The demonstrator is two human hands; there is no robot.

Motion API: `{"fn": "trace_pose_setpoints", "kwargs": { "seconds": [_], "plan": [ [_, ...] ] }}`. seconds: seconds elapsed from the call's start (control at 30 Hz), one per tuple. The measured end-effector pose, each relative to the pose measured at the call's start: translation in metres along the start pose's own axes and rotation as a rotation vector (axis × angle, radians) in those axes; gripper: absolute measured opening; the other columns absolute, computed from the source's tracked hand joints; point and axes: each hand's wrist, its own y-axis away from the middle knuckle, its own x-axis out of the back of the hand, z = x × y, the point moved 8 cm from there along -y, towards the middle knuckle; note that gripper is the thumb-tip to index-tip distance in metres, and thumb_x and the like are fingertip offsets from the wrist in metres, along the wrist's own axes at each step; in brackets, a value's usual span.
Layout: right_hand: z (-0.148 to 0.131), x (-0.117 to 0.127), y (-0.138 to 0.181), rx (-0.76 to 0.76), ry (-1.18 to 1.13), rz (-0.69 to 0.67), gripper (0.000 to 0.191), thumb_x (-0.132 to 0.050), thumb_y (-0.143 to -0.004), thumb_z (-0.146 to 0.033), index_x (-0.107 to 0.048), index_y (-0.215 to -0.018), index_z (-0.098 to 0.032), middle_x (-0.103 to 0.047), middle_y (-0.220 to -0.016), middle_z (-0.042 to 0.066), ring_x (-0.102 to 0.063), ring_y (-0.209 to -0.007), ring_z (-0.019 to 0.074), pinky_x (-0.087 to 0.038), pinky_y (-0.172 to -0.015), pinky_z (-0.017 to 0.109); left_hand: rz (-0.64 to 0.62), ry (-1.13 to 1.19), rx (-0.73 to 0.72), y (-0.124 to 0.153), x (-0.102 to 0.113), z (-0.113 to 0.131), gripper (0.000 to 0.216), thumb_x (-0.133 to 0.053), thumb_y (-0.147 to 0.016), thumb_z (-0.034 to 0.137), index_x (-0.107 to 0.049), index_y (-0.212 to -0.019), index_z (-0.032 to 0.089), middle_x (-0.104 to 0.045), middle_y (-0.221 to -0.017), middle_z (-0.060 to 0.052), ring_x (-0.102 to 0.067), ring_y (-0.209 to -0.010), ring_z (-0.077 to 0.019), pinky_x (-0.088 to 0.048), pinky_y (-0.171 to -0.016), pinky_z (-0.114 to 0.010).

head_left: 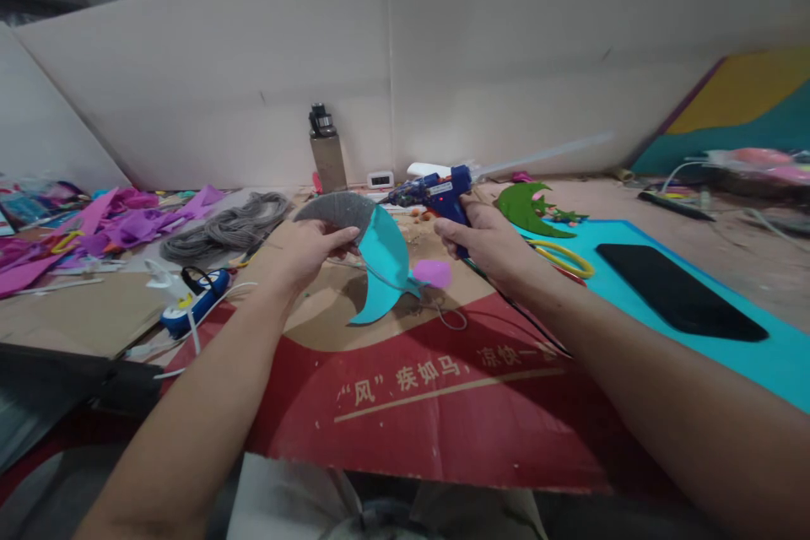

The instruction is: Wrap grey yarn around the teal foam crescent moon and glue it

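Note:
My left hand [320, 249] pinches a crescent-shaped cutout, grey cardboard [338, 209] along its upper part with turquoise felt [385, 257] hanging down its right side. In my right hand [474, 232] is a blue hot glue gun [446, 192], my fingers wrapped around its handle. A clear glue stick [544, 154] sticks out of its back. The gun's nozzle points left and is close to the crescent's upper edge; I cannot tell if they touch. A pink round piece [433, 273] and a loop of thin cord [452, 316] lie just right of the crescent.
Red printed cardboard [405, 430] covers the table before me. Grey cord [224, 228], purple felt scraps [132, 224] and a blue power strip [196, 304] lie left. A green crescent [528, 209], yellow ring [573, 257] and black phone [680, 291] lie right. A bottle [327, 153] stands behind.

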Motion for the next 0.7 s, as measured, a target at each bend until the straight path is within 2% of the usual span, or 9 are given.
{"fn": "trace_pose_setpoints", "kwargs": {
  "seconds": [0.1,0.2,0.3,0.33,0.4,0.47,0.53,0.6,0.7],
  "plan": [
    [0.01,0.001,-0.004,-0.077,-0.175,-0.007,0.014,-0.057,-0.079,-0.022,-0.047,-0.089,-0.021,-0.048,-0.066,-0.004,-0.04,-0.049,0.0069,-0.033,-0.046,0.021,0.005,0.057,0.01,-0.001,0.002,-0.001,0.032,-0.072,-0.067,0.041,-0.066,-0.072,0.01,-0.066,-0.063,-0.006,-0.057,-0.056,-0.0134,-0.041,-0.056,-0.025],
    [0.033,-0.002,-0.011,-0.249,-0.251,-0.052,0.012,-0.055,-0.081,-0.021,-0.048,-0.09,-0.02,-0.06,-0.074,0.001,-0.041,-0.049,0.0071,-0.031,-0.043,0.02,-0.012,0.168,0.039,0.0,0.002,-0.002,0.03,-0.074,-0.065,0.038,-0.064,-0.068,0.01,-0.063,-0.06,-0.005,-0.054,-0.052,-0.0114,-0.04,-0.053,-0.025],
    [0.054,-0.005,-0.022,-0.333,0.037,-0.122,0.007,-0.055,-0.082,-0.025,-0.053,-0.084,-0.019,-0.064,-0.074,0.006,-0.05,-0.053,0.0112,-0.038,-0.046,0.023,-0.016,0.253,0.044,0.001,0.003,0.001,0.029,-0.075,-0.065,0.035,-0.063,-0.071,0.01,-0.062,-0.06,-0.004,-0.055,-0.053,-0.0107,-0.039,-0.052,-0.023],
    [0.057,-0.002,-0.026,-0.319,0.212,-0.11,0.008,-0.057,-0.081,-0.026,-0.054,-0.08,-0.019,-0.063,-0.07,0.006,-0.055,-0.058,0.0146,-0.043,-0.051,0.026,-0.012,0.265,0.04,0.001,0.003,0.002,0.029,-0.076,-0.065,0.035,-0.063,-0.071,0.01,-0.062,-0.06,-0.004,-0.055,-0.053,-0.0105,-0.039,-0.052,-0.023],
    [0.055,0.004,-0.034,-0.247,0.387,-0.024,0.01,-0.064,-0.075,-0.024,-0.056,-0.073,-0.018,-0.064,-0.073,0.009,-0.061,-0.077,0.0233,-0.046,-0.067,0.034,-0.003,0.27,0.037,0.002,0.003,0.003,0.03,-0.076,-0.064,0.035,-0.063,-0.072,0.009,-0.062,-0.061,-0.003,-0.055,-0.053,-0.01,-0.039,-0.052,-0.023],
    [0.034,0.008,-0.035,-0.057,0.578,0.115,0.01,-0.064,-0.075,-0.023,-0.057,-0.075,-0.017,-0.065,-0.088,0.014,-0.058,-0.099,0.0295,-0.043,-0.082,0.039,0.004,0.257,0.028,0.003,0.001,0.005,0.03,-0.075,-0.064,0.036,-0.063,-0.073,0.01,-0.062,-0.061,-0.003,-0.054,-0.053,-0.0098,-0.038,-0.052,-0.023],
    [0.012,-0.002,-0.026,0.147,0.689,0.141,0.014,-0.056,-0.083,-0.028,-0.059,-0.087,-0.015,-0.064,-0.102,0.016,-0.055,-0.105,0.0283,-0.041,-0.087,0.039,0.013,0.238,0.007,0.004,-0.001,0.007,0.03,-0.075,-0.064,0.036,-0.064,-0.074,0.01,-0.062,-0.061,-0.003,-0.053,-0.053,-0.0098,-0.038,-0.052,-0.023],
    [0.007,-0.025,-0.013,0.181,0.554,-0.067,0.027,-0.041,-0.092,-0.037,-0.057,-0.1,-0.017,-0.065,-0.102,0.011,-0.06,-0.09,0.0209,-0.044,-0.078,0.033,0.029,0.22,-0.019,0.004,-0.002,0.009,0.03,-0.074,-0.064,0.037,-0.064,-0.074,0.011,-0.063,-0.062,-0.003,-0.053,-0.054,-0.0099,-0.037,-0.052,-0.023],
    [0.014,-0.048,0.008,0.022,0.512,-0.284,0.039,-0.036,-0.092,-0.05,-0.055,-0.107,-0.018,-0.068,-0.091,0.008,-0.061,-0.071,0.018,-0.042,-0.064,0.029,0.088,0.166,-0.064,0.003,0.002,0.01,0.031,-0.072,-0.065,0.039,-0.065,-0.077,0.011,-0.065,-0.065,-0.005,-0.055,-0.056,-0.0115,-0.038,-0.053,-0.023]
  ]
}}
